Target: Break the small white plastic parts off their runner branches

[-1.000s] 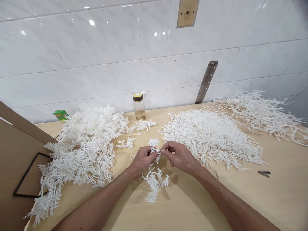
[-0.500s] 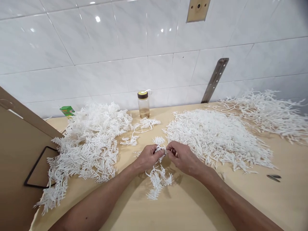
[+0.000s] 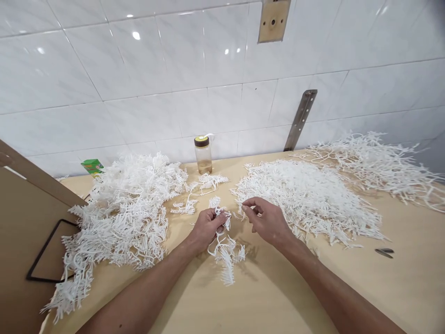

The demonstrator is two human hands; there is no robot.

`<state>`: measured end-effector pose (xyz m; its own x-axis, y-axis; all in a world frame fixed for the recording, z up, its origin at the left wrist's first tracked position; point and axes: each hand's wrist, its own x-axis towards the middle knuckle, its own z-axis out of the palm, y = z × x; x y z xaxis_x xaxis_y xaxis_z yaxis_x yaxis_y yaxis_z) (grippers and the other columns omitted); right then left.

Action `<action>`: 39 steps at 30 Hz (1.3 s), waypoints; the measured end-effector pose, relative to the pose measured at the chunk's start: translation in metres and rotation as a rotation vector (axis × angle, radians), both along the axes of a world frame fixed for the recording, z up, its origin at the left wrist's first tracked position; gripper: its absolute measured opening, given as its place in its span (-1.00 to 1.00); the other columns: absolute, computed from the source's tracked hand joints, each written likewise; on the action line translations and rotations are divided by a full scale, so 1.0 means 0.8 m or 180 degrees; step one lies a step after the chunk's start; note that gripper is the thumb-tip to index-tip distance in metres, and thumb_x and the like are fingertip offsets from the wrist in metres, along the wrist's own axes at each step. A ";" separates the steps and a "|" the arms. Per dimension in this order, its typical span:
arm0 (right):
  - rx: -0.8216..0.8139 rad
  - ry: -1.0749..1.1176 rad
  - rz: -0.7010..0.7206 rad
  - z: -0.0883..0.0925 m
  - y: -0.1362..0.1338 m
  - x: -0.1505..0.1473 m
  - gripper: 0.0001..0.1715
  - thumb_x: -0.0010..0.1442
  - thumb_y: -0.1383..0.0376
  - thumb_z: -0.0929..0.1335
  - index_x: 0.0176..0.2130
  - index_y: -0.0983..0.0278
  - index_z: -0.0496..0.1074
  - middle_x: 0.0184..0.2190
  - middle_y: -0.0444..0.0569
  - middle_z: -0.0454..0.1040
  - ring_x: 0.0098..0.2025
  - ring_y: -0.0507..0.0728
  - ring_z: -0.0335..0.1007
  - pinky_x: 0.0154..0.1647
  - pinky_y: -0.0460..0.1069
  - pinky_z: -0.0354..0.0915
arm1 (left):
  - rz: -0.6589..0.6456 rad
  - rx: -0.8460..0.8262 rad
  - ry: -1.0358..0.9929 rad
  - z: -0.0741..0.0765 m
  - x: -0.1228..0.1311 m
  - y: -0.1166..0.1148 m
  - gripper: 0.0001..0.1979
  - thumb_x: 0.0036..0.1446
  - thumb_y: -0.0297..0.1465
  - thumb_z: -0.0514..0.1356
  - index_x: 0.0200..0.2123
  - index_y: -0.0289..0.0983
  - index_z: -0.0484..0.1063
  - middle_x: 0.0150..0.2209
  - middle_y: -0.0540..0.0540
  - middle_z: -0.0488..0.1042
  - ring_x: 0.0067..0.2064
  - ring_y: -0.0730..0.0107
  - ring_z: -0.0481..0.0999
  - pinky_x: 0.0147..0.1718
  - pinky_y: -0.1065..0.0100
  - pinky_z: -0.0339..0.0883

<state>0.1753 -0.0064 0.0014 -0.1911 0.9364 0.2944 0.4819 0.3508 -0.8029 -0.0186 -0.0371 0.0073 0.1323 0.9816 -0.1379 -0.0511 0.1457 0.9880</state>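
Note:
My left hand [image 3: 207,227] is closed on a white branching plastic strand [image 3: 227,266], pinched between thumb and fingers. Part of the strand sticks up above the hand, and a feathery tail hangs below it. A short gap to the right, my right hand [image 3: 267,220] has its thumb and index fingertips close together beside the left edge of a pile of short white plastic sprigs [image 3: 306,195]. Whether a small piece sits between those fingertips is too small to make out.
A heap of white branching strands [image 3: 128,208] lies on the left, by a cardboard box [image 3: 28,241]. At the back stand a bottle [image 3: 203,157] and a metal bracket [image 3: 301,120]. More strands [image 3: 375,162] lie far right, and small dark snips [image 3: 384,253] are nearer.
My right hand has come away from my left hand, leaving a gap between them. The left hand still grips the strand. The camera view has shifted slightly.

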 end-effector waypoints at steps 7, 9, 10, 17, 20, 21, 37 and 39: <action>0.0684 -0.0158 0.0602 0.000 -0.014 -0.021 -0.80 0.32 0.21 0.29 -0.19 0.22 0.49 -0.21 0.02 0.55 -0.36 0.09 0.46 -0.35 0.00 0.42 | 0.0059 0.0191 0.0036 0.005 0.005 -0.002 -0.53 -0.02 -0.07 0.34 -0.59 -0.28 0.23 -0.66 0.11 0.13 -0.61 0.63 0.04 -0.62 0.45 -0.14; 0.0711 -0.0202 0.0645 0.000 -0.013 -0.022 -0.80 0.32 0.24 0.28 -0.22 0.22 0.49 -0.26 0.00 0.55 -0.33 0.10 0.46 -0.31 0.01 0.40 | 0.0039 0.0198 0.0090 0.004 0.005 -0.002 -0.53 -0.03 -0.06 0.34 -0.59 -0.28 0.22 -0.65 0.11 0.12 -0.60 0.62 0.06 -0.60 0.45 -0.11; 0.0726 -0.0219 0.0656 -0.001 -0.012 -0.021 -0.81 0.33 0.25 0.28 -0.24 0.22 0.49 -0.28 0.00 0.55 -0.31 0.11 0.46 -0.29 0.01 0.39 | 0.0035 0.0198 0.0110 0.004 0.005 -0.002 -0.52 -0.03 -0.06 0.34 -0.60 -0.28 0.22 -0.65 0.11 0.11 -0.60 0.61 0.06 -0.60 0.45 -0.10; 0.0815 -0.0502 0.0541 -0.007 -0.014 -0.022 -0.80 0.32 0.31 0.23 -0.27 0.24 0.43 -0.31 -0.01 0.52 -0.33 0.11 0.42 -0.28 0.01 0.32 | -0.0034 0.0261 0.0352 -0.004 0.005 0.001 -0.49 0.00 0.00 0.30 -0.60 -0.28 0.22 -0.64 0.10 0.12 -0.60 0.60 0.07 -0.60 0.45 -0.08; 0.0875 -0.0627 0.0422 -0.012 -0.015 -0.026 -0.81 0.31 0.33 0.22 -0.29 0.24 0.40 -0.32 -0.01 0.50 -0.35 0.10 0.39 -0.29 0.01 0.30 | -0.0093 0.0344 0.0455 -0.009 0.005 0.002 -0.48 0.02 0.01 0.28 -0.60 -0.27 0.20 -0.64 0.11 0.11 -0.59 0.60 0.08 -0.60 0.45 -0.08; 0.0875 -0.0660 0.0359 -0.014 -0.014 -0.027 -0.81 0.30 0.33 0.22 -0.30 0.24 0.39 -0.33 -0.01 0.49 -0.36 0.10 0.39 -0.30 0.01 0.29 | -0.0092 0.0346 0.0476 -0.011 0.005 0.002 -0.48 0.02 0.02 0.28 -0.59 -0.27 0.20 -0.64 0.11 0.10 -0.59 0.60 0.08 -0.60 0.45 -0.07; 0.0194 -0.0086 -0.0059 0.002 -0.004 -0.006 -0.71 0.27 0.12 0.27 -0.19 0.23 0.48 -0.38 0.00 0.54 -0.49 0.11 0.44 -0.53 -0.01 0.37 | 0.0105 0.0239 0.0012 -0.001 0.003 -0.004 -0.57 0.02 -0.05 0.33 -0.49 -0.32 0.36 -0.68 0.12 0.17 -0.65 0.64 0.03 -0.64 0.45 -0.17; 0.0029 0.0022 0.0215 0.004 -0.010 -0.013 -0.68 0.27 0.09 0.28 -0.18 0.22 0.51 -0.37 -0.01 0.55 -0.50 0.10 0.46 -0.54 -0.02 0.38 | 0.0155 0.0251 -0.0038 -0.004 0.003 -0.002 -0.58 0.01 -0.07 0.35 -0.47 -0.33 0.39 -0.68 0.11 0.20 -0.64 0.62 0.08 -0.64 0.46 -0.12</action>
<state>0.1652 -0.0141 0.0046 -0.2518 0.9187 0.3043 0.4512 0.3896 -0.8028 -0.0164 -0.0389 0.0039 0.0853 0.9946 -0.0585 -0.0679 0.0644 0.9956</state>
